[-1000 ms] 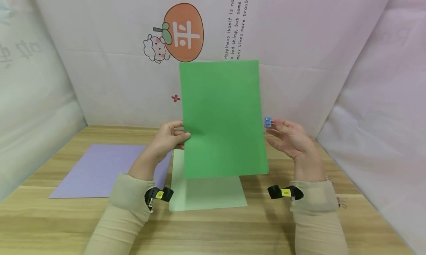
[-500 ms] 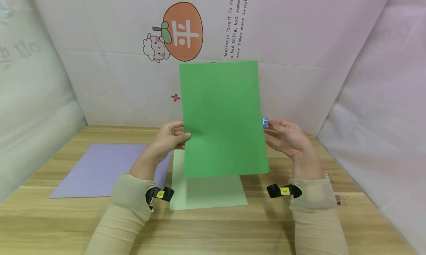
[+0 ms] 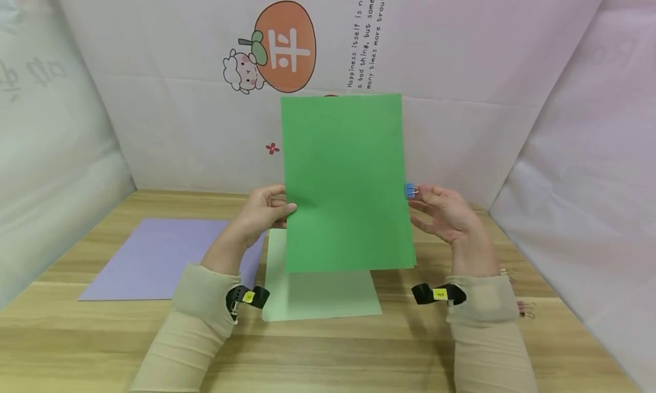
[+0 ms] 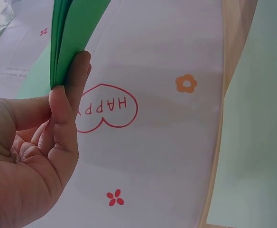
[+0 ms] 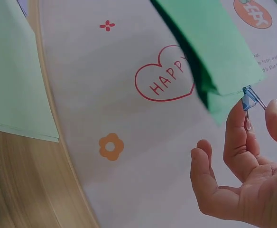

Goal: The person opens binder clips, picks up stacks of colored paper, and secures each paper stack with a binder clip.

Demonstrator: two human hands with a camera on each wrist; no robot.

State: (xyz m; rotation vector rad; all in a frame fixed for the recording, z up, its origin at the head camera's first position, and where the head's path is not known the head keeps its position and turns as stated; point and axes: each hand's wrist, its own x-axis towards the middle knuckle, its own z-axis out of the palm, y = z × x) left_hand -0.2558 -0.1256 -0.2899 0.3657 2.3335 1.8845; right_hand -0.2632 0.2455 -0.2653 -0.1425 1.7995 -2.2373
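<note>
Several green paper sheets (image 3: 345,182) are held upright in front of me as a stack. My left hand (image 3: 258,213) grips their left edge, thumb on the near face and fingers behind. In the left wrist view the layered edges of the green sheets (image 4: 62,42) show between thumb and fingers. At the stack's right edge, my right hand (image 3: 446,213) pinches the wire handles of a small blue binder clip (image 3: 410,191). The right wrist view has this binder clip (image 5: 247,100) right at the paper's edge, its handles between thumb and index finger, the other fingers loosely bent.
Pale green sheets (image 3: 328,302) lie on the wooden table (image 3: 307,353) beneath the held stack. A purple sheet (image 3: 159,262) lies to the left. More clips (image 3: 525,308) sit by the right sleeve, partly hidden. White printed cloth (image 3: 179,125) walls the back and sides.
The blue binder clip has moved slightly left, from a gap beside the green sheets to their right edge. The left hand keeps its grip, and the stack is nearly still.
</note>
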